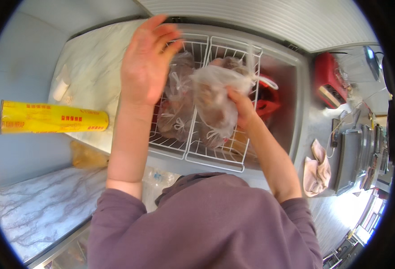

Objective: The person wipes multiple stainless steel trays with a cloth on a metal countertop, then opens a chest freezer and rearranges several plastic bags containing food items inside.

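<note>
Under my right hand (243,107), a translucent knotted plastic bag (214,90) of pale food is gripped over the right-hand white wire basket (214,163). My left hand (148,64) is raised over the left side of an open chest freezer (300,97), fingers apart, slightly blurred, holding nothing. Several more tied plastic bags (175,117) lie in the left-hand wire basket (169,151). Beneath the held bag, other bagged food sits in the right-hand basket and is partly hidden. What the bags contain cannot be made out clearly.
A yellow cling wrap box (54,117) juts over the marbled counter (96,57) at left. Inside the freezer, right of the baskets, is a red object (268,97). Farther right are a red appliance (330,80), a crumpled cloth (317,169) and dark lidded containers (348,158). The ribbed lid (268,20) stands raised behind.
</note>
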Motion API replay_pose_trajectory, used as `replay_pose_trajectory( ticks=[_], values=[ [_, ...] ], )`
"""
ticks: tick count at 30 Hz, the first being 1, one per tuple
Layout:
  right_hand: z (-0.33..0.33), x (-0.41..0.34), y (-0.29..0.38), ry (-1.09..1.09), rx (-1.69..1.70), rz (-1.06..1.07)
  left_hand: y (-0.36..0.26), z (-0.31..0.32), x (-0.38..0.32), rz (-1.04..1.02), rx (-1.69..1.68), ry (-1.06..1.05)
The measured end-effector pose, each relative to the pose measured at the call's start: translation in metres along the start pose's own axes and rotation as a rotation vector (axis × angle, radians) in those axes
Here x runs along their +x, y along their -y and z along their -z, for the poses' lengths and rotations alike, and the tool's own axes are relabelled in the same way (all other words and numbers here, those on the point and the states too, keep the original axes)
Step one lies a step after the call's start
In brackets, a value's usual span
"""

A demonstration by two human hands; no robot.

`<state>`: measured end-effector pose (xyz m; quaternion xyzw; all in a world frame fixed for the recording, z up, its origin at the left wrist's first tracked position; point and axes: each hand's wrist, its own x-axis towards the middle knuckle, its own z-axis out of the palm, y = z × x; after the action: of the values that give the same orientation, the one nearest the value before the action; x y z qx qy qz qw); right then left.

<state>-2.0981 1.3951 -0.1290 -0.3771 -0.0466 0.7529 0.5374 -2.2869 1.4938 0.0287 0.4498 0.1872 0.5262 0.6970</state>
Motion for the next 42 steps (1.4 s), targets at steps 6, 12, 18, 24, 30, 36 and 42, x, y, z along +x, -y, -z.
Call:
replay_pose_trajectory(
  ticks=[6,12,18,24,30,36,42],
  values=[
    [0.025,-0.039,-0.006,0.055,0.522,0.007,0.094,0.034,-0.08,0.64,-0.013,-0.094],
    [0.032,-0.056,-0.024,0.04,0.408,0.084,0.114,-0.009,-0.11,0.752,-0.115,0.057],
    [0.036,-0.052,-0.067,-0.38,-0.478,0.493,0.139,-0.001,-0.133,0.656,0.129,-0.119],
    [0.085,-0.066,-0.13,-0.254,-1.326,0.601,0.189,0.084,-0.198,0.958,0.395,-0.086],
    [0.14,-0.037,-0.169,0.113,-1.631,0.68,0.189,0.104,-0.211,0.732,0.901,-0.012],
    [0.12,-0.014,-0.129,0.386,-1.841,-0.109,0.212,0.101,-0.177,0.577,1.154,0.733],
    [0.092,0.014,-0.103,0.007,-1.881,-0.051,0.249,0.108,-0.191,1.168,1.25,1.179]
  ],
)
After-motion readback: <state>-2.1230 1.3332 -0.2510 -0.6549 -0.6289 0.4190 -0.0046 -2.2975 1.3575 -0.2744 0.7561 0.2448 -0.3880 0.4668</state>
